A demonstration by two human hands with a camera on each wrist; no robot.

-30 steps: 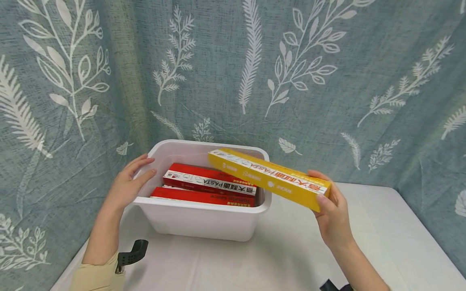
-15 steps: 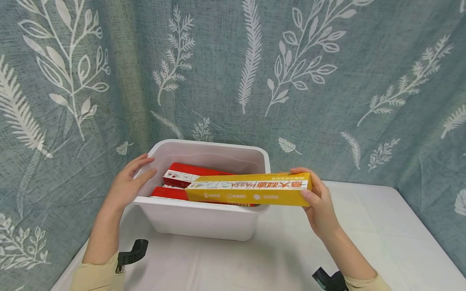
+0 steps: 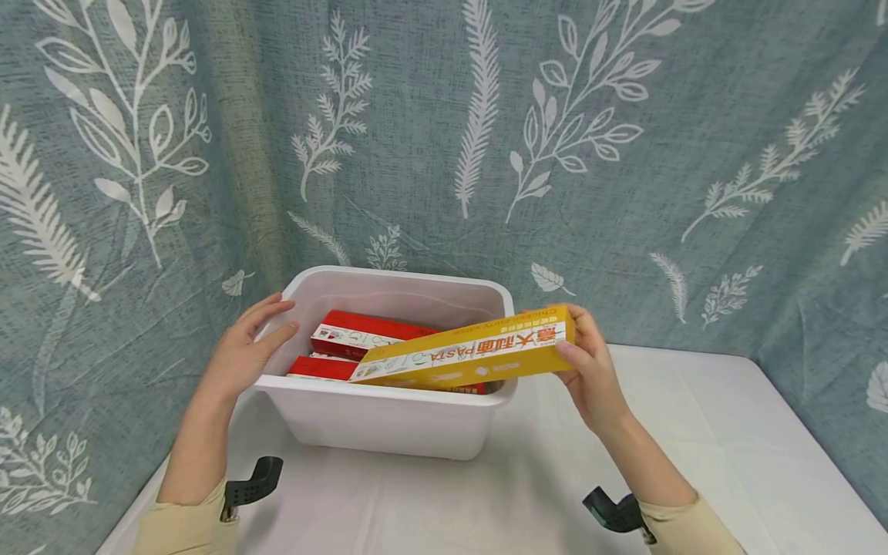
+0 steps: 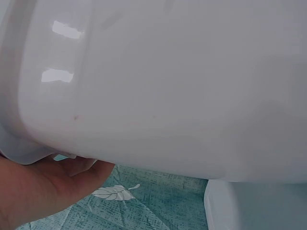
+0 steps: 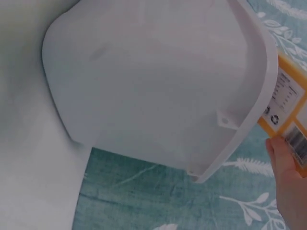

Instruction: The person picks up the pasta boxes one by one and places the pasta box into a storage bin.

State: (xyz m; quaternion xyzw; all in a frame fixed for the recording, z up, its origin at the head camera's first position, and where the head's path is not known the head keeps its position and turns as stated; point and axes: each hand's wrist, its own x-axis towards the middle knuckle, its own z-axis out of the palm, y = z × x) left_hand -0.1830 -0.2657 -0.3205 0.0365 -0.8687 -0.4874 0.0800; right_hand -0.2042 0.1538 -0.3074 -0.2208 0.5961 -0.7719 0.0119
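Observation:
A long yellow pasta box (image 3: 465,351) slants across the white plastic bin (image 3: 375,420), its left end low at the bin's opening and its right end raised over the right rim. My right hand (image 3: 590,366) grips that raised end, thumb on the front face. In the right wrist view the box's printed underside, with a barcode, shows past the rim. My left hand (image 3: 250,347) holds the bin's left rim, fingers and thumb reaching over it. Inside the bin lie red pasta boxes, one red box (image 3: 340,331) at the back and another red box (image 3: 322,368) in front, both partly hidden.
The bin stands on a white-covered table (image 3: 694,432). Behind and beside it hangs a green curtain (image 3: 430,154) with white leaf prints. Black wrist mounts (image 3: 253,482) sit on both forearms.
My right hand has brought the yellow pasta box leftward and toward me, over the front red box. Its left end has dropped while the right end has risen. The left hand stays put.

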